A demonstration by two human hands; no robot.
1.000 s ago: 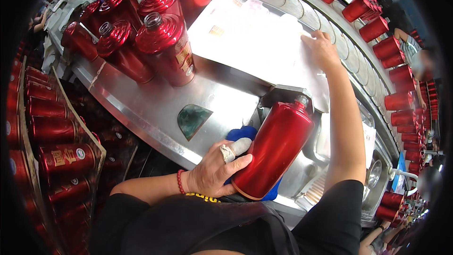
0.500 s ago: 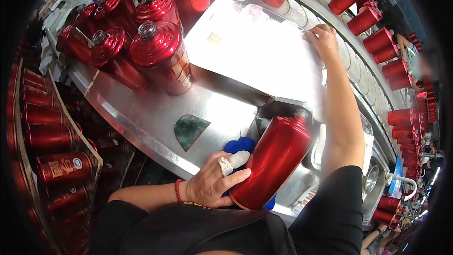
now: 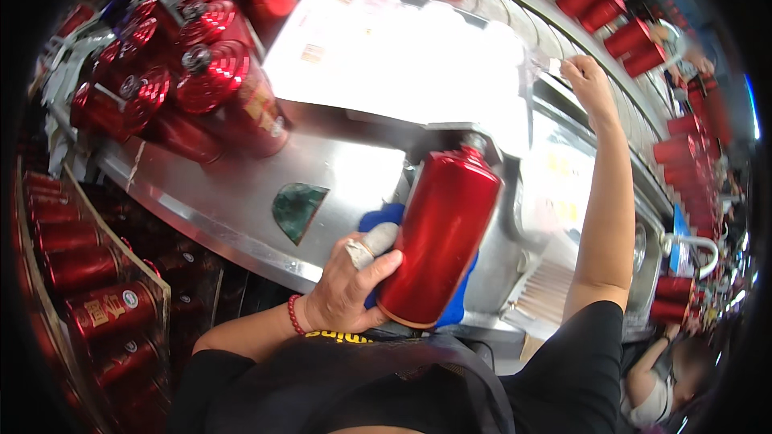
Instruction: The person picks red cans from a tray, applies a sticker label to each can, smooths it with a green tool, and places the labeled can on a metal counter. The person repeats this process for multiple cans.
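Single head-worn fisheye, looking steeply down, close over the steel worktop; rim warped and dark, probably hiding edges.

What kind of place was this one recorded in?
Most likely a bottling or packing line in a factory: the left hand steadies a red metallic bottle at a steel workbench, and matching bottles ride a conveyor behind.

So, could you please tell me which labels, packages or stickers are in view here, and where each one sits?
Red bottle: held in the left hand, plain glossy side, no label showing.
Label: gold and red patch on the front standing bottle, upper left.
Crated bottles: lower left, lying down, gold marks and a round white sticker.
Right hand: reaching to the white sheets.
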